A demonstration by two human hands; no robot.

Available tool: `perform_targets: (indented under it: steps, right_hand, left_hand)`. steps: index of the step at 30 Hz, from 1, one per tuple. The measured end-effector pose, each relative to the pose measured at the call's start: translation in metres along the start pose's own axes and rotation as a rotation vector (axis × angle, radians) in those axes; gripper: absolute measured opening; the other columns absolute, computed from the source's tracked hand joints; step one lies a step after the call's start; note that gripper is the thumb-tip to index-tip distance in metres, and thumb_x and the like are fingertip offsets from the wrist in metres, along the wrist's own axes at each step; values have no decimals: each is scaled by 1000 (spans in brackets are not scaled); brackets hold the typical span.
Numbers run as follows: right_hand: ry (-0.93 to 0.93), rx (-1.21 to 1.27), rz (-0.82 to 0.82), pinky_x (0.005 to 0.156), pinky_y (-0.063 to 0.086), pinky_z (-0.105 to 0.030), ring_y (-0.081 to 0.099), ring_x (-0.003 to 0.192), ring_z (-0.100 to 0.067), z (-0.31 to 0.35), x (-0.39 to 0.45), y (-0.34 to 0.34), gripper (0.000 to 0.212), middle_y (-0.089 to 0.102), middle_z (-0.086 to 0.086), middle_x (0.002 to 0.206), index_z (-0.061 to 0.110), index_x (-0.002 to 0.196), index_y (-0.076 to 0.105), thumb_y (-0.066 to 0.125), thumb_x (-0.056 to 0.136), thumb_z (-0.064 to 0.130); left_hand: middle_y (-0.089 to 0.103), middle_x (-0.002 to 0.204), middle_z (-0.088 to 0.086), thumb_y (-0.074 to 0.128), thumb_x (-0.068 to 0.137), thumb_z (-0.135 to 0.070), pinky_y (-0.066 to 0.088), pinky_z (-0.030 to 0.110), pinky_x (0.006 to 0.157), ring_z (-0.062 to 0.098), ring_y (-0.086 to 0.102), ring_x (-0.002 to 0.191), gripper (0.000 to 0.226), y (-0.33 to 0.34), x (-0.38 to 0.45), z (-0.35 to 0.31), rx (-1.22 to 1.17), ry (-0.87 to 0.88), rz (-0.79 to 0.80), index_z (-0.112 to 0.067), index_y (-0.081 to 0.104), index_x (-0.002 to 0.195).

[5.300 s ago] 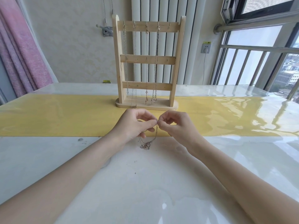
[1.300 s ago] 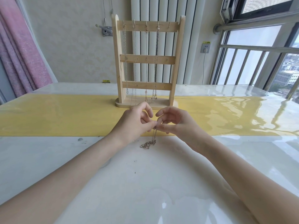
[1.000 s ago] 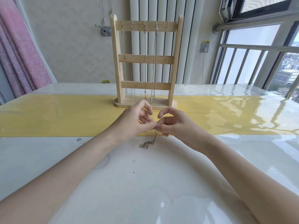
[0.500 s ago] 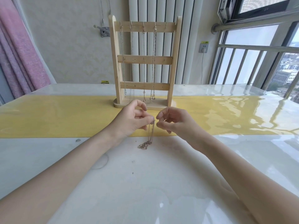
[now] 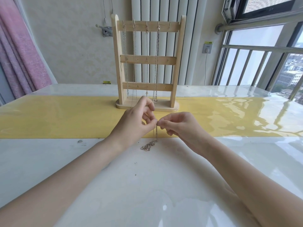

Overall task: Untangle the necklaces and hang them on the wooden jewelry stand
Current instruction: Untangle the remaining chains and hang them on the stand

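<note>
Both hands pinch one necklace [image 5: 155,134] — left hand [image 5: 134,123], right hand [image 5: 177,126] — its tail on the table [image 5: 147,185] near the runner's edge; four chains hang on the wooden stand [image 5: 148,63] beyond.

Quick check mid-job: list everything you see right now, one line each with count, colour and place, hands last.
stand: one, pale wood, upright on the runner, far centre.
hung necklaces: four, silvery, on the stand's top-bar hooks.
free hook: one, rightmost on the top bar.
held necklace: one, silvery, lower end lying on the table.
runner: one, yellow, across the table.
table: one, glossy white.
curtain: pink, far left.
socket: one, grey, on the wall by the window.
left hand: pinches the chain's top.
right hand: pinches the same spot.
</note>
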State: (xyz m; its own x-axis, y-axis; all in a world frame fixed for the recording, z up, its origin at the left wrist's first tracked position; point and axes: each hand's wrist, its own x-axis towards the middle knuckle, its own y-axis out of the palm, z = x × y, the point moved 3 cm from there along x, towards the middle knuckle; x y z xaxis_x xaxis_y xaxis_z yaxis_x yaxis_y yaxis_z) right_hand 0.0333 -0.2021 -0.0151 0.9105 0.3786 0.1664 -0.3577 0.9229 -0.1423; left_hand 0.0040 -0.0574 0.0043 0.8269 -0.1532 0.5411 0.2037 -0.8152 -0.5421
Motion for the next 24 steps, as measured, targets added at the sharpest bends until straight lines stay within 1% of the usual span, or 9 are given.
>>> perform_targets:
  steps: [2, 5, 9, 13, 15, 17, 20, 22, 24]
  right_hand:
    - [15, 8, 7, 56, 36, -17, 40, 56, -11, -1, -1, 1, 10, 53, 0, 64, 4, 74, 63, 65, 84, 5]
    - [35, -4, 32, 60, 34, -21, 38, 60, -13, -3, -1, 3, 13, 47, -2, 67, 6, 73, 57, 60, 85, 3]
    - [52, 26, 70, 61, 34, -21, 37, 62, -12, -3, -1, 3, 12, 46, 0, 66, 6, 75, 54, 56, 85, 0]
    - [60, 57, 119, 60, 35, -20, 38, 61, -10, -1, -2, 3, 13, 46, 2, 64, 6, 76, 53, 54, 87, -1]
    - [57, 63, 126, 59, 35, -19, 38, 60, -10, -2, -1, 4, 15, 47, 4, 62, 7, 75, 53, 53, 87, -2]
    - [51, 58, 134, 59, 35, -19, 38, 60, -10, -2, -1, 4, 18, 47, 5, 61, 8, 73, 53, 52, 87, -2]
    - [19, 13, 143, 59, 34, -19, 38, 60, -11, 0, -2, 6, 20, 47, 5, 62, 8, 71, 53, 51, 87, -4]
    - [-49, -101, 125, 57, 32, -18, 37, 59, -11, 4, -3, 8, 19, 46, 3, 62, 8, 71, 55, 52, 86, -4]
    - [-151, -264, 90, 57, 33, -14, 39, 60, -9, 10, -3, 9, 19, 47, 3, 62, 10, 67, 55, 56, 81, -3]
  left_hand:
    - [62, 75, -7, 61, 82, -9, 43, 19, 61, 8, 54, 71, 32, 1, -1, -2, 37, 36, 20, -30, 37, 84]
    - [63, 75, -6, 62, 83, -11, 42, 17, 60, 6, 54, 73, 29, 3, 0, -1, 29, 38, 64, -29, 40, 86]
    - [63, 71, -9, 67, 80, -11, 42, 13, 60, 2, 54, 69, 27, 3, 2, 3, -100, -42, 90, -25, 45, 88]
    - [64, 68, -13, 69, 76, -6, 42, 13, 61, 4, 53, 66, 31, 2, 4, 5, -218, -111, 109, -24, 46, 89]
    - [63, 72, -8, 69, 77, -4, 44, 15, 63, 8, 51, 66, 31, 3, 3, 6, -283, -172, 142, -21, 47, 92]
    - [62, 74, -4, 67, 79, -2, 45, 17, 61, 10, 49, 65, 30, 5, 1, 7, -342, -252, 175, -20, 47, 93]
    - [60, 69, -6, 65, 80, -2, 46, 19, 58, 6, 50, 60, 25, 9, -2, 11, -461, -394, 202, -19, 49, 92]
    - [53, 63, -6, 64, 74, -4, 44, 19, 52, 5, 46, 54, 23, 14, -4, 14, -594, -509, 190, -16, 50, 88]
    - [47, 61, -4, 61, 70, -3, 41, 18, 45, 6, 42, 49, 22, 18, -5, 15, -718, -609, 166, -16, 49, 83]
